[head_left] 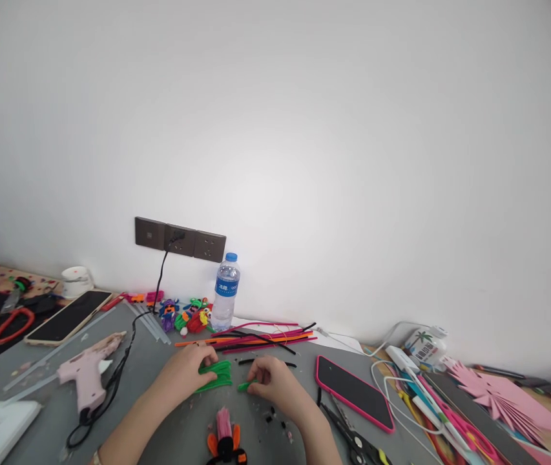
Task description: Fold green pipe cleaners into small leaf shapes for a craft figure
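Observation:
My left hand (pixel 196 369) is closed on a flat bundle of green pipe cleaners (pixel 219 376), which sticks out past the fingertips to the right. Just across a small gap, my right hand (pixel 269 382) pinches a short green pipe cleaner piece (pixel 243 387). Below both hands lies a small pipe cleaner figure (pixel 225 434) in pink, orange and black, cut off by the bottom edge. Behind the hands a loose pile of pink, orange and black pipe cleaners (pixel 265 337) rests on the grey table.
A pink glue gun (pixel 86 373) with its cord lies left, plugged into a wall socket (pixel 179 240). A water bottle (pixel 225 294) stands by finished pipe cleaner figures (pixel 188 316). To the right are a pink-edged phone (pixel 354 392), black scissors (pixel 353 436) and white cables (pixel 391 400).

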Demonstrator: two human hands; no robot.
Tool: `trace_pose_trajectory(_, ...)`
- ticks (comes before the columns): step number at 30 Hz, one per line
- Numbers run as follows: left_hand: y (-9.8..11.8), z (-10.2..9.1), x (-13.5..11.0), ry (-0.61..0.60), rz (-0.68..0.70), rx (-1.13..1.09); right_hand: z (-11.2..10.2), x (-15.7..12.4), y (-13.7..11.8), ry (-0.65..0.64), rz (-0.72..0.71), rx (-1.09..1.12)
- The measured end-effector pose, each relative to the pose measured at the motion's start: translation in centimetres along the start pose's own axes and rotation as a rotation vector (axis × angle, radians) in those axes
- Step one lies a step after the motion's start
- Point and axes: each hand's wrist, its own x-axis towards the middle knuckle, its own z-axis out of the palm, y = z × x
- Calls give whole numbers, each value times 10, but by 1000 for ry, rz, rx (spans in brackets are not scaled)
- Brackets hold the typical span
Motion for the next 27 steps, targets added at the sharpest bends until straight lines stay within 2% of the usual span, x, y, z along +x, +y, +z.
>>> trace_pose_trajectory(4, 6, -1, 2, 6, 0, 34, -4, -2, -5, 2, 2, 37)
trace_pose_trajectory(9, 7, -3, 4, 30, 40, -22, -16, -3, -19, 203, -102, 63)
trace_pose_trajectory(12, 6, -1, 4, 72, 48, -49, -15, -2, -21, 227, -135, 88)
trace_pose_trajectory(19, 17, -2, 4, 223, 105, -237, 3, -1, -34, 116, -147, 276)
trace_pose_trajectory(25, 31, -7, -6, 475, 185, -570, 15, -6, -57, -88, -169, 565)
trace_pose_trajectory(27, 32, -4, -8, 498, 209, -595, 20, -7, -62, -106, -195, 605)
